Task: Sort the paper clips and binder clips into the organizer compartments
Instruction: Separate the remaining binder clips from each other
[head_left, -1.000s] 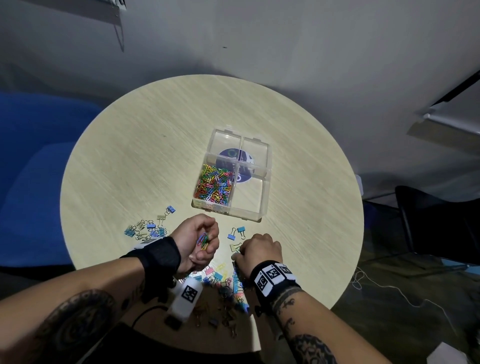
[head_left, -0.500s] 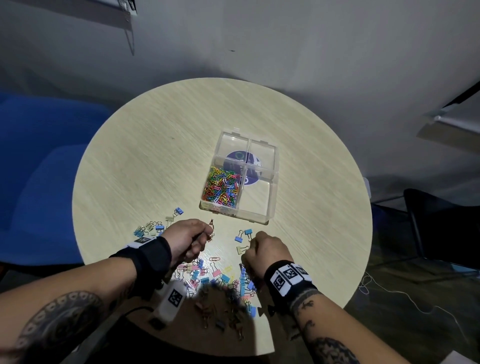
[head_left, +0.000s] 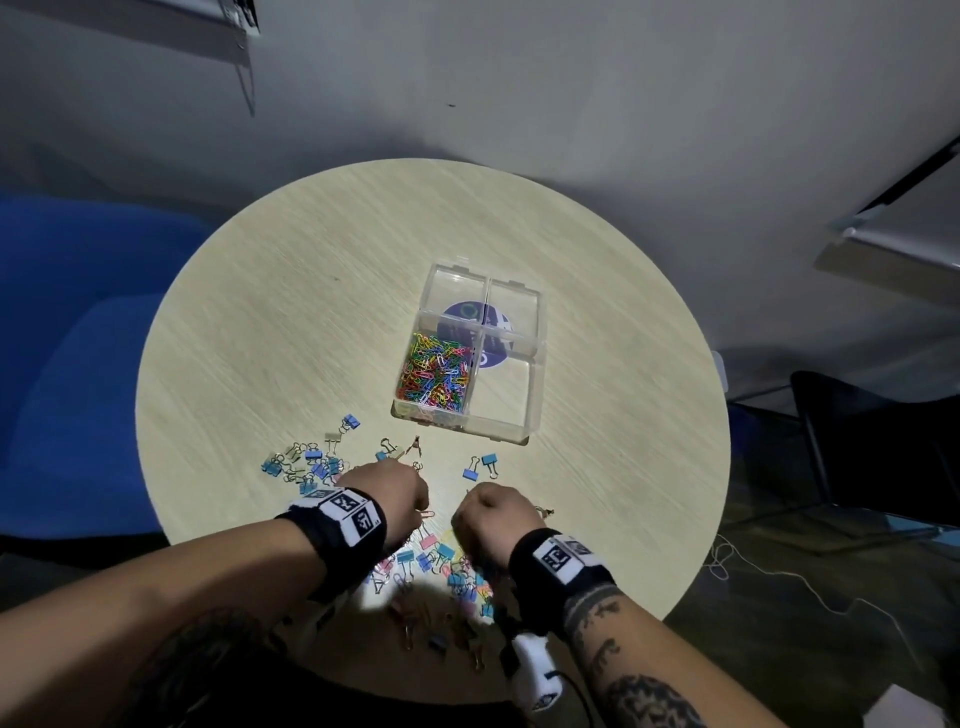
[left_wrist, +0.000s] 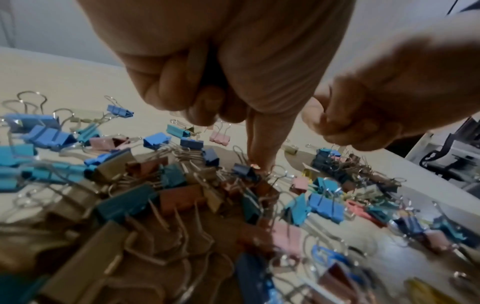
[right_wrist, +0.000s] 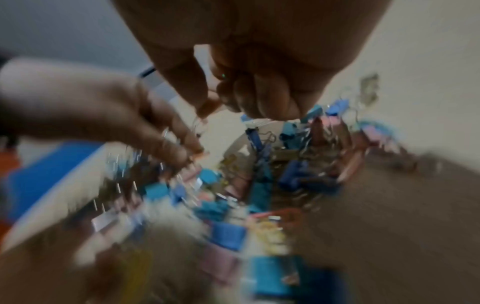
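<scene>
Left grip (left_wrist: 207, 86) curled, forefinger pressed onto binder clips (left_wrist: 182, 185) lower centre; right grip (head_left: 493, 522) curled, contents unclear; bench (head_left: 291, 332).

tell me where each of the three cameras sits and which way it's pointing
Head: worn on the head, looking forward and down at the round table, the organizer, both forearms and fists.
Left wrist: on the left wrist, looking along the left hand at the binder clips; the right hand shows at the right edge.
Right wrist: on the right wrist, looking along the right hand at the same pile, blurred; the left hand shows at left.
Shared: both wrist views see the pile and both hands.
</scene>
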